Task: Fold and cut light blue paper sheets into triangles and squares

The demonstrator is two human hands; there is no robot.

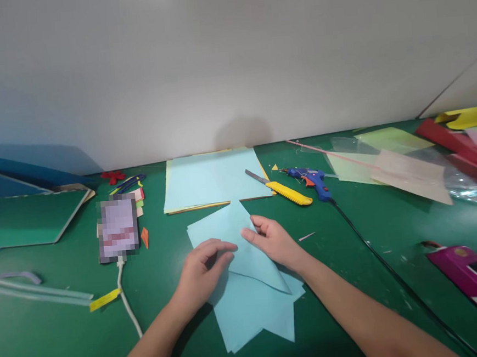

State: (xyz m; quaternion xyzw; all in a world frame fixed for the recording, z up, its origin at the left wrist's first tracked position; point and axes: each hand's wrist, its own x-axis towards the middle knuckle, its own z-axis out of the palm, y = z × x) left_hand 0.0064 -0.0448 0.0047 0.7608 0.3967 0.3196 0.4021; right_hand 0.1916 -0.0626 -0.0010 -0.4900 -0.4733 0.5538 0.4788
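Note:
A folded sheet of light blue paper [245, 266] lies in front of me, over more light blue sheets [253, 315] with pointed corners. My right hand [272, 239] grips the folded paper's right edge, thumb on top and fingers curled around the edge. On the paper's left part rests my left hand [208, 266], its fingers bent, with a gap between thumb and forefinger. Just beyond, a stack of light blue sheets [209, 175] shows yellow edges underneath. A yellow utility knife [289, 192] lies with its blade over that stack's right side.
A blue glue gun [310, 179] with a black cord lies right of the knife. Farther right are coloured sheets [411, 170] and a magenta power strip [469, 276]. Left stand a blurred-out device [118, 226] on a white cable and a green-blue folder [27, 217]. A wall [229, 63] closes off the back.

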